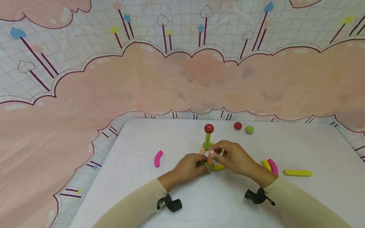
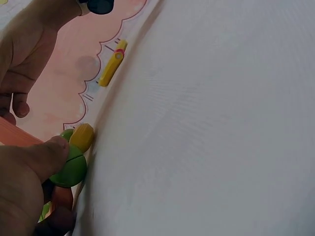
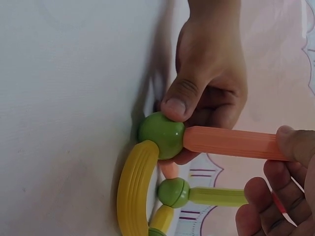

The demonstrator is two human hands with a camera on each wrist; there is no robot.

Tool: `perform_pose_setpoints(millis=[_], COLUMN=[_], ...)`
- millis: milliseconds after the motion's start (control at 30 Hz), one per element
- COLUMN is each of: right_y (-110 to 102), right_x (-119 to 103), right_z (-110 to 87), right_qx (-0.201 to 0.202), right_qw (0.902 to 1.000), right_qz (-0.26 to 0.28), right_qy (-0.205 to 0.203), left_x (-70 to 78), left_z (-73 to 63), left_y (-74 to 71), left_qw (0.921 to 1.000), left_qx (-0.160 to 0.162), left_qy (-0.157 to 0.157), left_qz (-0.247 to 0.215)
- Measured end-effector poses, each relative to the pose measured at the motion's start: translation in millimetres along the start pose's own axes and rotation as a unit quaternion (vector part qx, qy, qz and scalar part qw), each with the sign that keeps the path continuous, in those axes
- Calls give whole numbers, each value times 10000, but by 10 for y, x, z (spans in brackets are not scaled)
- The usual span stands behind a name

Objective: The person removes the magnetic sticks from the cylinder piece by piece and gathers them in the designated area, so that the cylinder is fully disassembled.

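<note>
My left hand (image 1: 189,166) holds a green ball (image 3: 160,133) low at the table, its thumb pressed on the ball's side. From that ball an orange stick (image 3: 231,142) stands up, and my right hand (image 1: 236,158) pinches its top end between thumb and fingers. A curved yellow stick (image 3: 135,189) joins the same ball. Just behind, a second green ball (image 3: 173,192) carries an upright light green stick (image 1: 208,138) topped by a red ball (image 1: 209,128). Another orange stick (image 1: 202,151) lies partly hidden by my hands.
A curved pink stick (image 1: 158,159) lies to the left on the white table (image 1: 114,202). A loose red ball (image 1: 238,125) and green ball (image 1: 249,129) sit at the back. Right of my right arm are a curved yellow stick (image 1: 266,164), a curved pink stick (image 1: 272,166) and a straight yellow stick (image 1: 297,173).
</note>
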State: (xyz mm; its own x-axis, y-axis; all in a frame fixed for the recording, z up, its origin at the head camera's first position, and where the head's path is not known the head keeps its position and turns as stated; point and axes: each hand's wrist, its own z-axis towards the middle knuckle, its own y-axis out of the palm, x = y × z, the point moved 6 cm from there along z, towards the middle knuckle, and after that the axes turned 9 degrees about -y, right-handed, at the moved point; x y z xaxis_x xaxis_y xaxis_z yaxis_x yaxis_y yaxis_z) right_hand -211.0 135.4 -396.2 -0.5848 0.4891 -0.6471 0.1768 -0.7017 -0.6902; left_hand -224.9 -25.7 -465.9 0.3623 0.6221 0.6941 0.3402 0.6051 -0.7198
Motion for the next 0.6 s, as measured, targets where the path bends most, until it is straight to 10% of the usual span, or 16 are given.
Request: perform_pose_setpoints(millis=[600], right_y=[-39], right_x=[-31], right_z=[4], right_qx=[36], right_qw=[9996], right_qz=[-248], right_qy=[-123], left_x=[-30], left_z=[22], left_y=[24], left_qw=[9999], left_qx=[-140], left_qy=[-65], left_qz=[-6])
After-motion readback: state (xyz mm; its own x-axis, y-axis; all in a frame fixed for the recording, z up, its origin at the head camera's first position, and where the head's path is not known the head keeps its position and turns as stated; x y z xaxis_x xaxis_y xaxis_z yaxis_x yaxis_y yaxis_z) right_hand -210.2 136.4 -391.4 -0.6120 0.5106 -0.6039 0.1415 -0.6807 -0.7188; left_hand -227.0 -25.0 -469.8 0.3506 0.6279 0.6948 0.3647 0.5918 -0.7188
